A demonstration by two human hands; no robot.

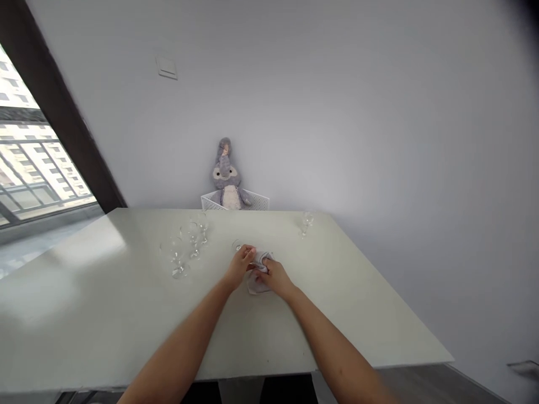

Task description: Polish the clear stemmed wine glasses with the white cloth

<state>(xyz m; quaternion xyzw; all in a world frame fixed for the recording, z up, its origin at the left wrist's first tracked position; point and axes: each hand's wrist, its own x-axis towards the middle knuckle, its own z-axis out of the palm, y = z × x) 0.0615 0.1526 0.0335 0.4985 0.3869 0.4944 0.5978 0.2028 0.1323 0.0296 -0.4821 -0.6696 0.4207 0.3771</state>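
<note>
My left hand (241,264) appears to grasp a stemmed glass (237,245) over the surface (337,314); my right hand (277,279) grips a cloth (264,259) against it. Judged step: wiping. Next move calls for light, steady pressure.

Bare forearms reaching forward, hands (257,268) close together, fingers curled

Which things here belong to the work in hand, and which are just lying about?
In the work: left hand, right hand, white cloth, partly hidden clear glass; probably the left-side glasses and right-side glass.

Lying about: plush toy, white basket.
</note>
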